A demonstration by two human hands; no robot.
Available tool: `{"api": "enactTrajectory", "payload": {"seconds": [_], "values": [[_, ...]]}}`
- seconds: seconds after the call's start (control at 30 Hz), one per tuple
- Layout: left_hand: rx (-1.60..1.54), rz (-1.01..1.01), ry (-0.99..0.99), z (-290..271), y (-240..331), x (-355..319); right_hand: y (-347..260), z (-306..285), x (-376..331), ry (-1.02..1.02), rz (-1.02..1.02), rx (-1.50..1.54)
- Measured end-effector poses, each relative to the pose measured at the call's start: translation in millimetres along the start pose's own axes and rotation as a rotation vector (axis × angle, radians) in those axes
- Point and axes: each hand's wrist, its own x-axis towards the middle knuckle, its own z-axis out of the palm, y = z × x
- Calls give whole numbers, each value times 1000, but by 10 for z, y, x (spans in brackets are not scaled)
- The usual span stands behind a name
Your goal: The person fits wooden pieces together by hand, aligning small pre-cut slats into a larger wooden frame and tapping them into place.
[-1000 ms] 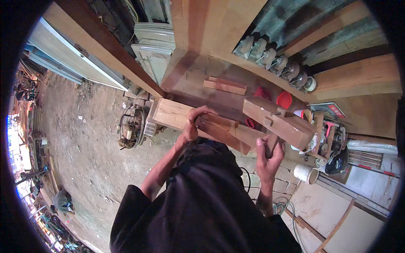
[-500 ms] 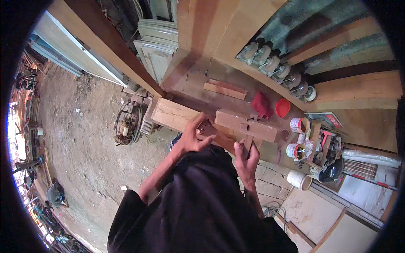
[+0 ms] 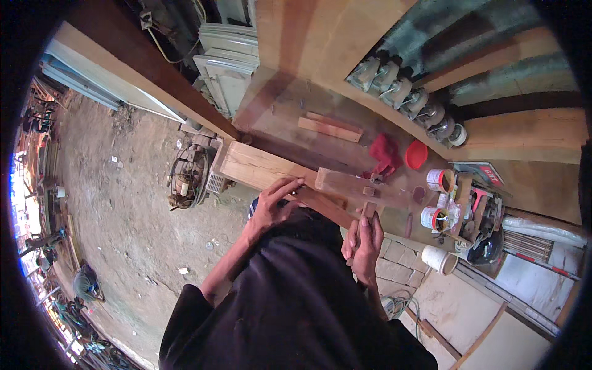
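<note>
My right hand [image 3: 365, 239] is wrapped round the handle of a wooden mallet [image 3: 345, 184]. The mallet's long block-like head lies above the work, and the handle's end pokes out through it. Closed and bent, my left hand [image 3: 274, 203] has its fingertips at the end of a narrow wooden piece [image 3: 330, 208]. Something small and dark shows at those fingertips, too small to name. Under and beyond my left hand stretches a thick pale wooden beam [image 3: 259, 163]. The mallet head hides part of the bench behind it.
On the brown worktop [image 3: 280, 92] lie a short wood offcut [image 3: 330, 128], a red cloth [image 3: 385, 154] and a red bowl [image 3: 416, 154]. Open tins [image 3: 440, 180] and a crate of tools [image 3: 478, 209] stand to the right. A motor-like machine [image 3: 187, 179] sits on the floor at left.
My left fingers have drawn together from a wide spread over the wooden piece. My right hand and the mallet have shifted slightly right, the hand lower.
</note>
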Motion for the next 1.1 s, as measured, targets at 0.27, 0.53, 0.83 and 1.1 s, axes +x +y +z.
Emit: {"api": "enactTrajectory", "payload": {"seconds": [0.27,0.53,0.83,1.1], "values": [[108,231,115,151,-281,50,28,-38,-45,67,-12,-15],[81,211,68,97,-270,-32,127,60,-131,1,56,45],[92,229,117,129,-300,-46,104,250,-206,130,-13,106],[66,225,79,137,-374,-121,124,216,-262,136,-30,170]]}}
